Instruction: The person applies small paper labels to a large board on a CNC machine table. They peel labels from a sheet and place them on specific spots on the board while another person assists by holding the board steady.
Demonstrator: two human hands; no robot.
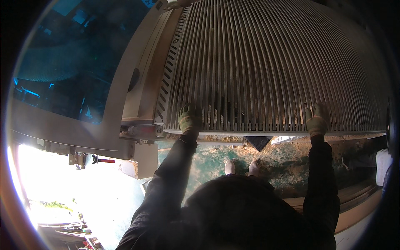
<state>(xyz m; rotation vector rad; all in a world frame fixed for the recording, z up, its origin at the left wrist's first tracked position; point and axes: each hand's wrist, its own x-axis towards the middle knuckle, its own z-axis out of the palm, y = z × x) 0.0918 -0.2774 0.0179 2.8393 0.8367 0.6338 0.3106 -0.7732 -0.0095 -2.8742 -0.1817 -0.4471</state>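
A wide bed of parallel metal slats (250, 66) stretches out in front of me, part of a large machine. My left hand (189, 118), in a greenish work glove, is closed over the slats near the bed's front left corner. Farther right along the same front edge, my right hand (317, 120), gloved alike, has its fingers curled around slats. Both arms reach straight forward. Beneath the slats, between my hands, a dark flat piece (231, 110) shows through the gaps.
On the left stands a machine housing with a blue tinted window (75, 62). A red-handled lever (104, 160) sticks out below it. Another person's gloved hand (173, 5) rests at the far left end. Boards (354, 200) lie behind me on the right. Debris covers the green floor (287, 166).
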